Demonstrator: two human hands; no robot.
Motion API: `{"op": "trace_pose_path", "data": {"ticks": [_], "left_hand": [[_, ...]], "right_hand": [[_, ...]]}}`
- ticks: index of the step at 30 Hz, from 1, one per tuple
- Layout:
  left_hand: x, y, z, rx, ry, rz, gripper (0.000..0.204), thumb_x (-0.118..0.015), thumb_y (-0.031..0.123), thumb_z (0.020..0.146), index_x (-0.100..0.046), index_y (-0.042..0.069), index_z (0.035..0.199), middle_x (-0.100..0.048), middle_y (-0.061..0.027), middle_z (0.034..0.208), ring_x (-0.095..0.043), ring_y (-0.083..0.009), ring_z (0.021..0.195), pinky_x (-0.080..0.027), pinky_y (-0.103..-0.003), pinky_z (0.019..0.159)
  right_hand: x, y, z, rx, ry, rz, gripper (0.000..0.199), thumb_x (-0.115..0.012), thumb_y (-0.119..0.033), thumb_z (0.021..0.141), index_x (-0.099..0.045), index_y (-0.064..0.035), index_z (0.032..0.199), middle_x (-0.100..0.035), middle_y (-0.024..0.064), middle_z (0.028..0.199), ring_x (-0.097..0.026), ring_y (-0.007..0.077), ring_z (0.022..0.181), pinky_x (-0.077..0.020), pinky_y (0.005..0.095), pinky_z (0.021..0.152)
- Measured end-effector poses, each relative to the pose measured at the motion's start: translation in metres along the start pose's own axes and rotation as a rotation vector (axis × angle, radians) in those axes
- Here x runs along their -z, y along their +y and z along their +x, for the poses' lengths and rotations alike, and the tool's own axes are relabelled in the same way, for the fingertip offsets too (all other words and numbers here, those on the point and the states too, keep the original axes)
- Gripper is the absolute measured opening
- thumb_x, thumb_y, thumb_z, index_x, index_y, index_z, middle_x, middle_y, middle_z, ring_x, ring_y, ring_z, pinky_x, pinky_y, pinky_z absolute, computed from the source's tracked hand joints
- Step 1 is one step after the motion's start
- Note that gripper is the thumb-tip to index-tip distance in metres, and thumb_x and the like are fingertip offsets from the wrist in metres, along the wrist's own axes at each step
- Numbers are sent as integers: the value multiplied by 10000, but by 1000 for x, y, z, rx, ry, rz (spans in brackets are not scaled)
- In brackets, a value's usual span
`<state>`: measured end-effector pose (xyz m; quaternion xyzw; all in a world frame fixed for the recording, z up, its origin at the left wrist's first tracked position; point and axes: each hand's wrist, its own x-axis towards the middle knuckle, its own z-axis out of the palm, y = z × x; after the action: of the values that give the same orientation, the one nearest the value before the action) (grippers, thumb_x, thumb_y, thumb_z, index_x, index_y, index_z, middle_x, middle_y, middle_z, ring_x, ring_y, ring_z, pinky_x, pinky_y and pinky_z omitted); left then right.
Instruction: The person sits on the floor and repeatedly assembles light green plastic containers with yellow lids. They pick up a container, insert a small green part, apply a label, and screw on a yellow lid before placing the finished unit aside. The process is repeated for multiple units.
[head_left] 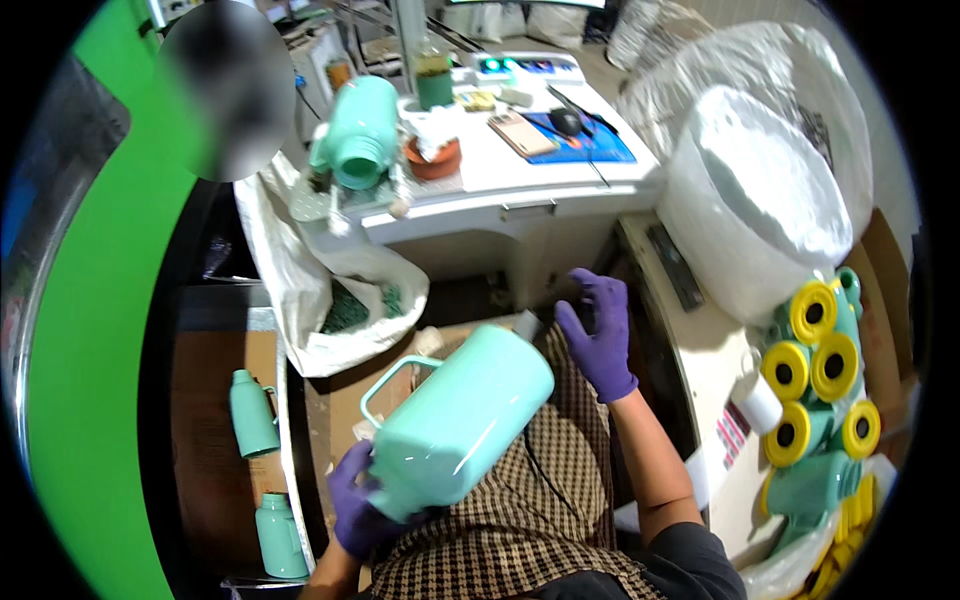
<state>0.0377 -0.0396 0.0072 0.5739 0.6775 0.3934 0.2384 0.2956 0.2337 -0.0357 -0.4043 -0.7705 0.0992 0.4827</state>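
A mint-green plastic thermos jug body with a loop handle lies tilted across my lap, its wide base toward the upper right. My left hand, in a purple glove, is closed around its narrow neck end. My right hand, also gloved in purple, is raised to the right of the jug's base, apart from it. Its fingers are spread and slightly bent, with nothing in them. A checked apron covers my lap below the jug.
Another mint jug lies on the white table, near a phone. A white sack holds green scraps. Two smaller-looking jugs lie in the left bin. Right: a plastic-lined container and several jugs with yellow rings.
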Motion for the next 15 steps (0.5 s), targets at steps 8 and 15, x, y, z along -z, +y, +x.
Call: {"op": "trace_pose_path", "data": {"ticks": [8,15], "left_hand": [[9,-111,-76,0,670,552,692,-738,176,919,-368,54,1491,-409,-274,1431,-516,-442,1232,-463,-512,1003],[52,-70,25,-186,1005,-341,599,-618,180,997,-330,59,1509,-373,-136,1521,-450,-280,1340,-386,-432,1127]], "right_hand": [[-207,-71,190,421,-324,-417,478,-614,-139,877,-595,-280,1334,-618,125,919,-646,305,765,-504,447,617],[-151,-91,169,851,-27,-175,175,-644,-181,855,-592,-141,1017,-546,80,889,-584,269,814,-469,407,716]]}}
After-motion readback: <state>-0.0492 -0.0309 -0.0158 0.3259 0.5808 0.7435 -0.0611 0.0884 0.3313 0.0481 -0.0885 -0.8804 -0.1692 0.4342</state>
